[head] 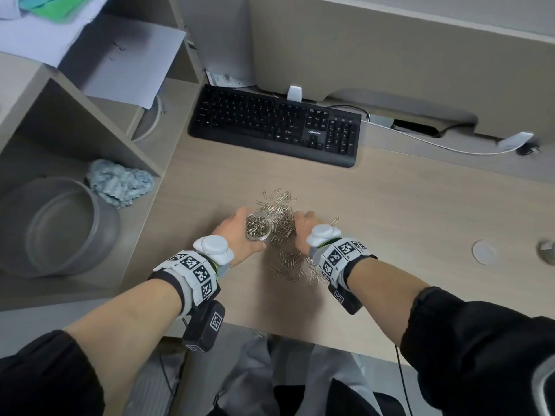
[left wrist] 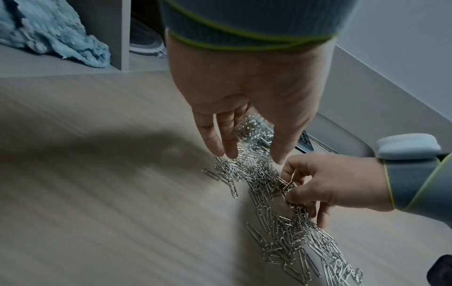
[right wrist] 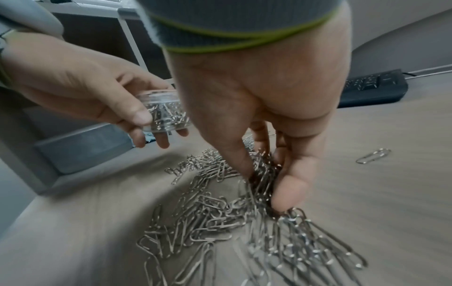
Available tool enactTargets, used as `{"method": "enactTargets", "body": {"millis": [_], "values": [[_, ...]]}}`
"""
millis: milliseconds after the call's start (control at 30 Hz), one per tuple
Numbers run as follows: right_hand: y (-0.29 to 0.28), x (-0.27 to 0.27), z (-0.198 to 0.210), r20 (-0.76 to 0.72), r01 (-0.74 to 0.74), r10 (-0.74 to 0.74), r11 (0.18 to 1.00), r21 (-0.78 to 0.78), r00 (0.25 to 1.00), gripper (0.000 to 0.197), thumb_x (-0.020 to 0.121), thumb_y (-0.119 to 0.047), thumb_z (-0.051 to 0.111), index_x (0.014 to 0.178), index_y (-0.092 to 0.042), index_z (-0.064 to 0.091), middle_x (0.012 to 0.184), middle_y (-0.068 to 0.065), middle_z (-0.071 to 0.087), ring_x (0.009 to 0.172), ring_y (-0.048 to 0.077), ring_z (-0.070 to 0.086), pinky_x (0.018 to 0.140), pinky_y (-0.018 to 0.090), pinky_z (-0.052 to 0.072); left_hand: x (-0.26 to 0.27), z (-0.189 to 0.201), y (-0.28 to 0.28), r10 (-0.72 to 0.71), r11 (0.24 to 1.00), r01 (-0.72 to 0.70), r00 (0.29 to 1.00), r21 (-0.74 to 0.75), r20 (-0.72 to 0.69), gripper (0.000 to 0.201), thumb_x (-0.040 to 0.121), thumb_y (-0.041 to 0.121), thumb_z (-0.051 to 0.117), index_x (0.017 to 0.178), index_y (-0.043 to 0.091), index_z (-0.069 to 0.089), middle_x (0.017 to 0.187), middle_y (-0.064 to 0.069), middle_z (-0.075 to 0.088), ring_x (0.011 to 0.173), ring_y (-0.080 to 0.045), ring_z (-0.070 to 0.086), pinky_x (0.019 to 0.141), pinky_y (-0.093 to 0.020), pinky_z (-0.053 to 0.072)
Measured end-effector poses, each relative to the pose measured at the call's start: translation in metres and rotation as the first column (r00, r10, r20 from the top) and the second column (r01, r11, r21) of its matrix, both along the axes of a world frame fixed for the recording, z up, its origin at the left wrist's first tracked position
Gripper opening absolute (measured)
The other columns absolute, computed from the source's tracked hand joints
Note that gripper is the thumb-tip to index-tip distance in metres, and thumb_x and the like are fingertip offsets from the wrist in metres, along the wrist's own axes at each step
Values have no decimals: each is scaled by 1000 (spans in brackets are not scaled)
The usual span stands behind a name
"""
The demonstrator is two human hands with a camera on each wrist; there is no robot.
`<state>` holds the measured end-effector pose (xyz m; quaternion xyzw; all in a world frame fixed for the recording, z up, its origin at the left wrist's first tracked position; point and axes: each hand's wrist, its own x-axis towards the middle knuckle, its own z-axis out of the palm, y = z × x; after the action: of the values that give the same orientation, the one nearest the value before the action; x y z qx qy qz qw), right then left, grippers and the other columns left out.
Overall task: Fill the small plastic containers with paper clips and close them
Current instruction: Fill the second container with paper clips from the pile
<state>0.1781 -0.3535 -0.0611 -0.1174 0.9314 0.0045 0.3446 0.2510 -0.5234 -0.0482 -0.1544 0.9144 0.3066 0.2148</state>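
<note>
My left hand grips a small clear round container with no lid on, holding it just above the desk; it is full of silver paper clips. A loose pile of paper clips spreads over the desk beside and below it. My right hand reaches down into the pile, its fingers and thumb pinching a bunch of clips. In the left wrist view the container shows behind my fingers and the right hand digs into the clips.
A black keyboard lies behind the pile. A round white lid and another small container sit at the far right. One stray clip lies apart. Shelves at left hold a grey bowl and a blue cloth.
</note>
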Motion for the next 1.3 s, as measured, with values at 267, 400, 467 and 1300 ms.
{"method": "enactTargets", "body": {"millis": [267,400,467,1300], "values": [[44,-22,2,213,378,-327,883,-279,921,12,89,-9,58,80,-17,58,85,9,69,67,23,70,62,34,61,-11,2,12,-43,999,43,999,8,5,67,70,36,78,126,22,44,99,0,67,86,-23,64,78,-42,55],[61,-25,13,321,570,-473,722,-392,820,17,88,1,55,85,-15,60,65,8,72,60,26,73,70,48,61,-16,3,24,-83,997,83,997,7,2,68,73,36,78,129,22,42,97,-2,67,85,-24,65,77,-42,55],[62,-25,26,360,632,-520,615,-472,775,20,89,6,51,82,-10,59,62,11,65,56,31,69,69,51,61,-19,4,31,-107,994,107,994,12,8,71,73,38,79,130,20,41,98,-4,67,85,-25,64,77,-41,55],[51,-25,88,164,278,-227,711,-646,960,19,91,1,50,92,-15,60,70,14,68,55,26,67,57,32,57,-45,20,92,-146,988,151,985,45,-96,58,71,30,79,114,15,44,99,-2,62,84,-27,61,65,-33,46]]}}
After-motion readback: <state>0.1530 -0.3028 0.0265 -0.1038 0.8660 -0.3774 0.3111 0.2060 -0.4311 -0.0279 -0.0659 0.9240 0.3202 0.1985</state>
